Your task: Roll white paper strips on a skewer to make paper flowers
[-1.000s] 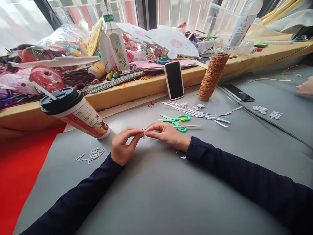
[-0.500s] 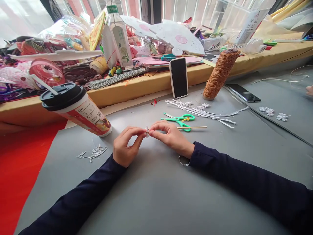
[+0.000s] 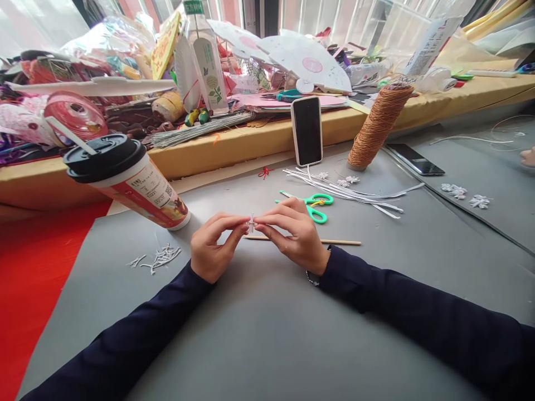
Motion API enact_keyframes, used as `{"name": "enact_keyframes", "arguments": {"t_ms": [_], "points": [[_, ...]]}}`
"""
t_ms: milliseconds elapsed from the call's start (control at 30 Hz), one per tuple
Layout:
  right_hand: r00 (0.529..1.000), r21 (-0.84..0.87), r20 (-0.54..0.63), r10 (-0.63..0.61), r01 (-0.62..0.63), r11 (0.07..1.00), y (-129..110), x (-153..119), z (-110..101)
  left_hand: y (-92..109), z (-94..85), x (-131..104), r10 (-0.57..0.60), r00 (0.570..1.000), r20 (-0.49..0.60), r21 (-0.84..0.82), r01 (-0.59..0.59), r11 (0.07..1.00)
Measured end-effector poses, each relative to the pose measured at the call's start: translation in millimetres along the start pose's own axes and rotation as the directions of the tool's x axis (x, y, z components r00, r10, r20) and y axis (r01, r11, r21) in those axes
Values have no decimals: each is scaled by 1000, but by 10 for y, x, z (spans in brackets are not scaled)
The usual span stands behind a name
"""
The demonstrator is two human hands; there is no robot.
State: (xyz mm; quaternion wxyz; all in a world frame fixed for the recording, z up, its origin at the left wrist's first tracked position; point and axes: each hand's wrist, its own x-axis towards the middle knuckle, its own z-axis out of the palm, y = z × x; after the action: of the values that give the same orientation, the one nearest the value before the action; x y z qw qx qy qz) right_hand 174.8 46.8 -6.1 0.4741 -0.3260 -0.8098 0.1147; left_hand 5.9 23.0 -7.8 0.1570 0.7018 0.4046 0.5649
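Note:
Between my two hands is a small bundle of white cord (image 3: 251,223), too small to make out in full. My left hand (image 3: 215,245) pinches its left side with thumb and fingertips. From the other side my right hand (image 3: 295,231) pinches it the same way. A thin wooden stick (image 3: 340,242) lies on the table, partly hidden behind my right hand. Just beyond that hand are green-handled scissors (image 3: 320,207), their blades partly covered. White cord strips (image 3: 346,192) lie further back, near small white knotted flowers (image 3: 348,181). Short cord offcuts (image 3: 163,256) are left of my left hand.
A lidded paper cup (image 3: 137,189) stands at the left. A phone (image 3: 307,131) leans upright against the cluttered ledge, beside a brown cord spool (image 3: 380,128). Another phone (image 3: 415,159) lies flat at the right, near more knotted flowers (image 3: 478,201). Another person's fingers (image 3: 528,157) show at the right edge.
The wooden stick has dropped lower and nearer, now lying behind and below my right fingers. My right hand's fingers have shifted slightly on the cord bundle. Both hands stay pinched together.

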Motion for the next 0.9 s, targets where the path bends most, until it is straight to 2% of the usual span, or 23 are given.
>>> {"name": "enact_keyframes", "arguments": {"t_ms": [100,267,467,533,633,767,900], "points": [[999,-95,5,-48,48,994,10,-26,-17,15,-8,-6,23,1000,0,4,-23,1000],[993,-151,14,-120,121,981,64,-44,-57,26,-53,3,61,997,40,32,-62,998],[986,-199,120,-116,139,970,123,-54,-86,25,-76,1,88,993,76,106,-95,990],[992,-214,66,-109,121,969,113,-54,-67,33,-48,-13,29,998,55,80,-33,996],[996,-225,-29,-87,78,971,87,-54,-21,56,10,-43,-127,992,30,-66,128,990],[998,-194,14,-60,61,979,61,-40,11,77,42,-49,-268,963,20,-210,266,941],[1000,-149,11,29,-27,988,33,11,-4,61,1,2,-303,953,6,-208,297,932]]}}
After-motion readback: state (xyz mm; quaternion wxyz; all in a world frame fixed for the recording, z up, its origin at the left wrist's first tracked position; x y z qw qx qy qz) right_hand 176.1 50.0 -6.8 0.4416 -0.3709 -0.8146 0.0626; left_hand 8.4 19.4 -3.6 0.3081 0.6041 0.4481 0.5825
